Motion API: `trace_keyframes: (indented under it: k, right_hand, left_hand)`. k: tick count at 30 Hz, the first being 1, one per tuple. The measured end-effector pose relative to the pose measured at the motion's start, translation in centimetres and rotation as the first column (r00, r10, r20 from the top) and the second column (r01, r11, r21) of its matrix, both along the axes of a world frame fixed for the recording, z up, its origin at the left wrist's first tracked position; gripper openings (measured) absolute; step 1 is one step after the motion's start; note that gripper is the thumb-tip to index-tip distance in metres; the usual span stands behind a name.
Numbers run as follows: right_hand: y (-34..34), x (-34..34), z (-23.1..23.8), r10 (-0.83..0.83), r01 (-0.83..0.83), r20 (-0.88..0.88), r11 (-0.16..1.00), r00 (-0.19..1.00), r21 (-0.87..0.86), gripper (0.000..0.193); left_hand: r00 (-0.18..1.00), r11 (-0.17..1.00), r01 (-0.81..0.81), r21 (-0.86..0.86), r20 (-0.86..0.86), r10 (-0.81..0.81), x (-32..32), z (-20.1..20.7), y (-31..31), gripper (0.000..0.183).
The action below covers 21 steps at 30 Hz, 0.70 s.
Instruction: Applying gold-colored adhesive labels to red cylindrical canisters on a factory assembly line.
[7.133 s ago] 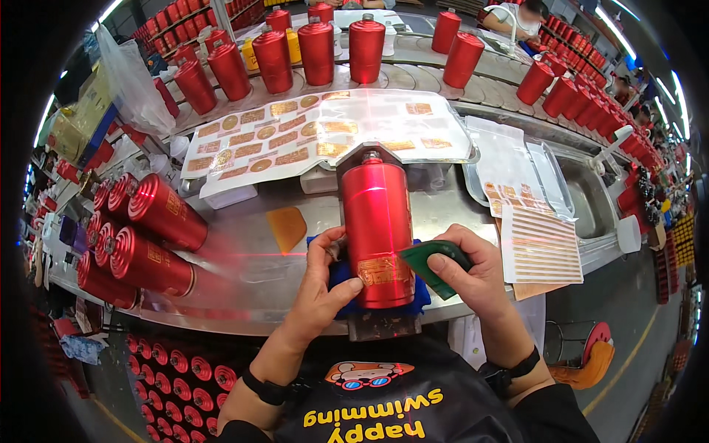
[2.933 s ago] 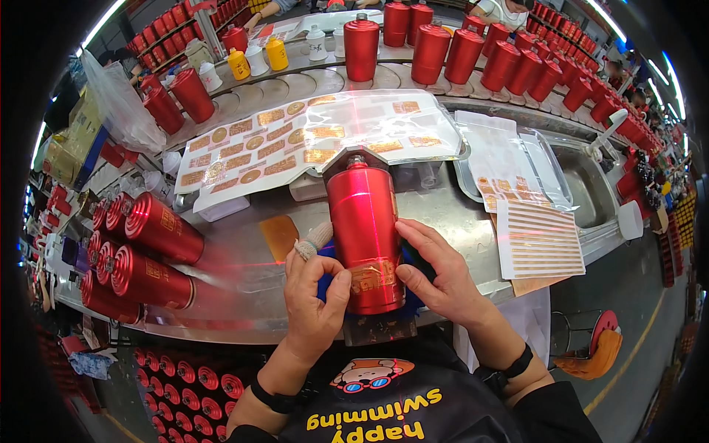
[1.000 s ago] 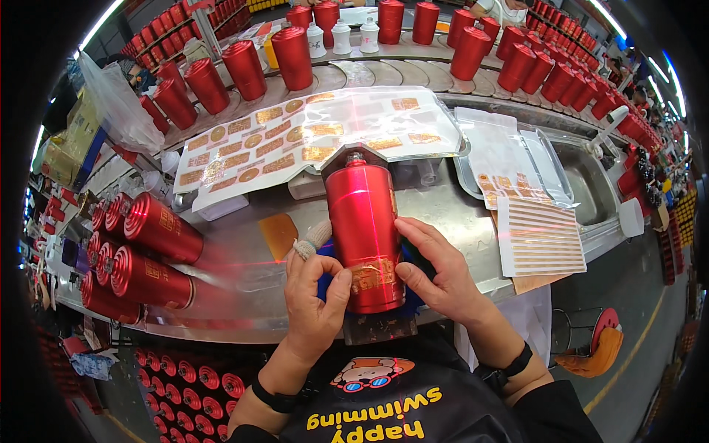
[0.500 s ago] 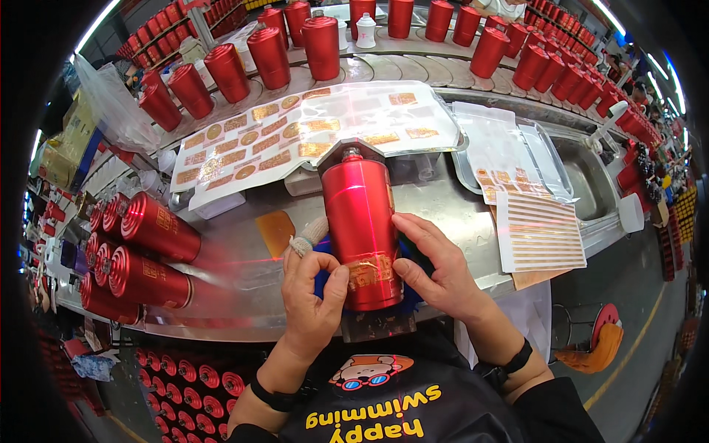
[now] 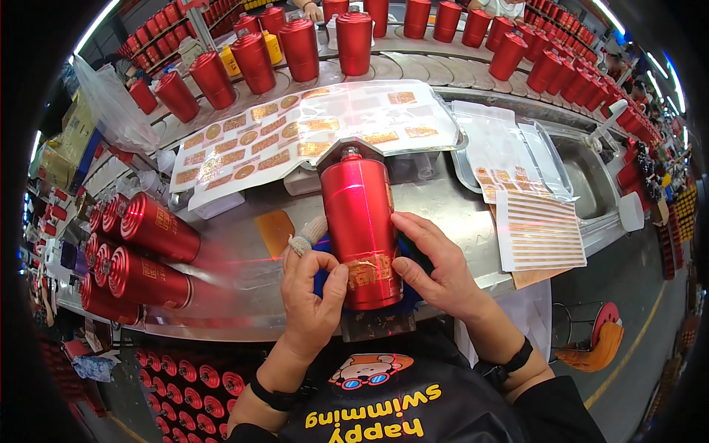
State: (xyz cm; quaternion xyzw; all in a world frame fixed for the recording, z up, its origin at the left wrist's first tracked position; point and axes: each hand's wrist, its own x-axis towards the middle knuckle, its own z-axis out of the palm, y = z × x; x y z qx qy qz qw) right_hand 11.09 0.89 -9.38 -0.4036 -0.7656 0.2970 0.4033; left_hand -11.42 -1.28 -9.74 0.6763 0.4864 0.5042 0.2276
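Observation:
A red bottle (image 5: 357, 214) lies in a fixture (image 5: 378, 325), its neck against a dark stop and its base toward me. A gold decal (image 5: 371, 272) wraps the bottle near the base. My left hand (image 5: 312, 295) is at the bottle's left side, thumb and index pinched at the decal's left edge; a knitted cover (image 5: 309, 235) sits on one finger. My right hand (image 5: 439, 269) holds the bottle's right side, thumb at the decal's right edge and fingers stretched along the wall. The undersides of the fingers are hidden.
A sheet of gold decals (image 5: 251, 140) lies beyond the bottle, with a striped sheet (image 5: 539, 236) to the right beside a sink (image 5: 587, 177). Several red bottles (image 5: 151, 273) lie at left. A conveyor (image 5: 399, 68) carries more bottles; another person's hand (image 5: 310, 10) is behind it.
The bottles on the conveyor have shifted to the right, and yellow containers now show between them. Another person's hand has appeared behind the belt. My hands have barely moved.

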Motion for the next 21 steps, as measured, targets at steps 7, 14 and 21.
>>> trace_keyframes:
  k: [7, 14, 21]
  right_hand:
    - [-0.01, 0.0, 0.09, 0.002, -0.002, -0.007, 1.0, 1.0, -0.006, 0.055]
    - [0.03, -0.04, 0.03, 0.0, 0.0, -0.011, 1.0, 1.0, -0.002, 0.054]
    - [0.08, -0.03, -0.08, -0.005, 0.005, -0.009, 1.0, 1.0, 0.0, 0.054]
  left_hand:
    - [1.0, 1.0, 0.012, -0.002, 0.018, -0.012, 0.0, -0.03, 0.05, 0.013]
    - [0.999, 0.999, 0.01, -0.038, 0.031, -0.009, 0.01, 0.16, -0.1, 0.013]
    - [0.999, 1.0, 0.02, -0.018, 0.031, -0.019, 0.03, 0.06, 0.02, 0.013]
